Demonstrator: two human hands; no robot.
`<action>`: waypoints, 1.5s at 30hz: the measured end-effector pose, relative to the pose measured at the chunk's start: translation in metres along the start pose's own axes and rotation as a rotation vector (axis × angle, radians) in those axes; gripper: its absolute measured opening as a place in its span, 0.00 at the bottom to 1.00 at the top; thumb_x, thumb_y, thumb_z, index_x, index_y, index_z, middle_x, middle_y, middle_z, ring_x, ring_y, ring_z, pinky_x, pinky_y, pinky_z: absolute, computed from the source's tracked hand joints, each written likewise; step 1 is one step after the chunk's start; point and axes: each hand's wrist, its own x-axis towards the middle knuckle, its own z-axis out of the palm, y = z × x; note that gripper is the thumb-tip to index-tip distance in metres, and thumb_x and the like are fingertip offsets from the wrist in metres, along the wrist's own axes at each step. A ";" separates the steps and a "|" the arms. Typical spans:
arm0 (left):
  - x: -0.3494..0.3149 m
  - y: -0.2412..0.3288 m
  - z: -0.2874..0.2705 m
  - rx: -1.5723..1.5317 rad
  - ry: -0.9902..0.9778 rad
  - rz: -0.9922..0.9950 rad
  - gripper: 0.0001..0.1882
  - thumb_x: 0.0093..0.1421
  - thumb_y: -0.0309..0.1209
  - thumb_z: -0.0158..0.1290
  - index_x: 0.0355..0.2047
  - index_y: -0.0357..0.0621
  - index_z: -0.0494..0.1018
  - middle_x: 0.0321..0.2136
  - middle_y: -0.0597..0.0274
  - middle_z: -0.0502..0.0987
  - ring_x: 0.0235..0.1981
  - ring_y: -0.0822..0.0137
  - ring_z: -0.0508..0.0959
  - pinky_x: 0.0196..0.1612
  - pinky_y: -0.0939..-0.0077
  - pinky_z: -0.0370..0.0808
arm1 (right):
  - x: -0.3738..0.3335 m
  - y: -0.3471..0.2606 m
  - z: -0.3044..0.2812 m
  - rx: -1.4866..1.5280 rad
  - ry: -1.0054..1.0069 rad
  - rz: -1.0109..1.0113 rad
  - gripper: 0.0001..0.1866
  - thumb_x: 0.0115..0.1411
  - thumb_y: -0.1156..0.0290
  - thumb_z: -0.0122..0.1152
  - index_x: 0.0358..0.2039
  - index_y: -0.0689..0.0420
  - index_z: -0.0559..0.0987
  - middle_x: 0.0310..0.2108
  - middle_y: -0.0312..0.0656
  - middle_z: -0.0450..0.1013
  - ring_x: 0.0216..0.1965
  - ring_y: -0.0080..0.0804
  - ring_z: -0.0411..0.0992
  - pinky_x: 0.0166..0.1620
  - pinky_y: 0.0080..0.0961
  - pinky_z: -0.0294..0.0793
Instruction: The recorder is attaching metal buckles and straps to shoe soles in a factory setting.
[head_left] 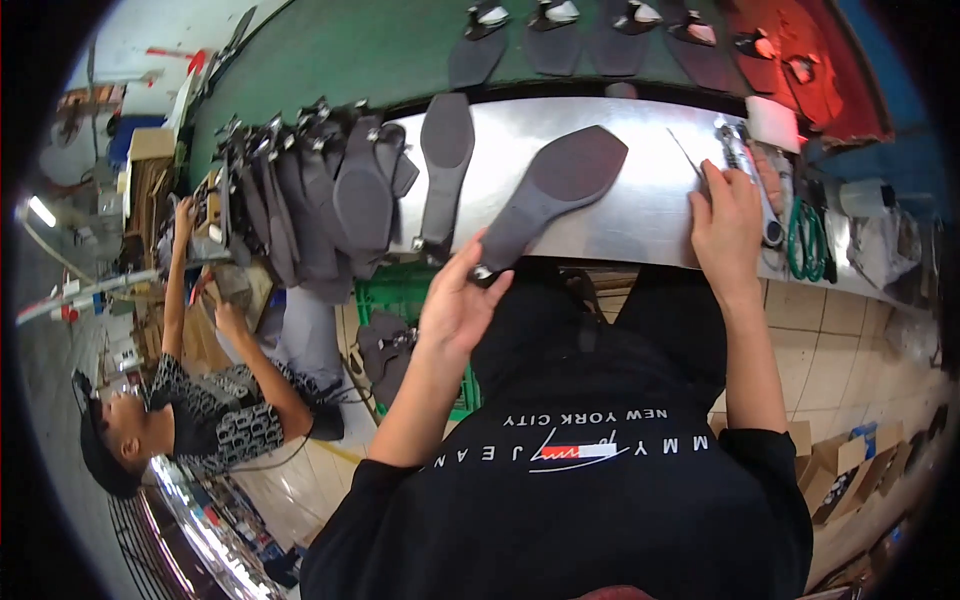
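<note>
My left hand (458, 305) grips a black sandal (570, 180) by its heel end, with the sole facing up and the square toe pointing far right. Its fingers curl round the heel above the table's near edge. At the right of the metal table (650, 225), my right hand (728, 215) pinches a thin, pointed metal rod (684, 150), its tip directed away from me. A second sandal (447, 135) lies sole up just left of the held one. Farther left, several dark sandals (362, 195) lean together in a row.
More sandals (553, 40) stand along the green surface (350, 50) at the back. Hand tools (740, 155) and a coiled green cord (808, 240) lie at the table's right end. A green crate (385, 290) sits below the table. Another person (220, 410) works at the left.
</note>
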 end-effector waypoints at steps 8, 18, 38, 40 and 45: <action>0.009 -0.016 0.025 -0.370 0.026 -0.249 0.13 0.62 0.37 0.55 0.45 0.47 0.73 0.42 0.63 0.78 0.36 0.73 0.78 0.26 0.87 0.75 | -0.033 -0.074 -0.023 1.001 -0.621 0.278 0.21 0.60 0.79 0.51 0.54 0.55 0.72 0.22 0.40 0.72 0.23 0.25 0.70 0.30 0.24 0.70; 0.005 -0.032 0.051 -0.509 -0.061 -0.362 0.09 0.61 0.39 0.55 0.36 0.50 0.75 0.29 0.69 0.77 0.26 0.74 0.72 0.16 0.84 0.58 | -0.068 -0.097 0.013 1.298 -0.641 0.284 0.26 0.64 0.79 0.50 0.63 0.58 0.63 0.21 0.35 0.69 0.21 0.16 0.64 0.26 0.14 0.63; 0.013 -0.038 0.058 0.235 0.007 0.588 0.36 0.68 0.58 0.34 0.22 0.37 0.74 0.15 0.67 0.71 0.15 0.78 0.66 0.21 0.82 0.61 | -0.056 -0.114 -0.007 1.670 -1.004 0.829 0.28 0.66 0.72 0.50 0.65 0.55 0.57 0.18 0.33 0.65 0.15 0.16 0.60 0.17 0.13 0.56; 0.012 -0.036 0.057 0.224 0.001 0.586 0.37 0.68 0.57 0.33 0.21 0.36 0.75 0.16 0.64 0.74 0.18 0.76 0.70 0.24 0.82 0.66 | -0.051 -0.113 -0.009 1.806 -0.989 0.932 0.23 0.66 0.70 0.49 0.61 0.59 0.63 0.18 0.33 0.64 0.14 0.16 0.59 0.17 0.13 0.56; 0.012 -0.031 0.054 0.248 -0.018 0.658 0.41 0.68 0.59 0.29 0.20 0.35 0.76 0.18 0.60 0.76 0.20 0.74 0.74 0.28 0.82 0.71 | -0.046 -0.100 -0.014 2.100 -1.020 0.948 0.19 0.67 0.69 0.49 0.56 0.61 0.68 0.19 0.34 0.67 0.14 0.17 0.61 0.17 0.12 0.60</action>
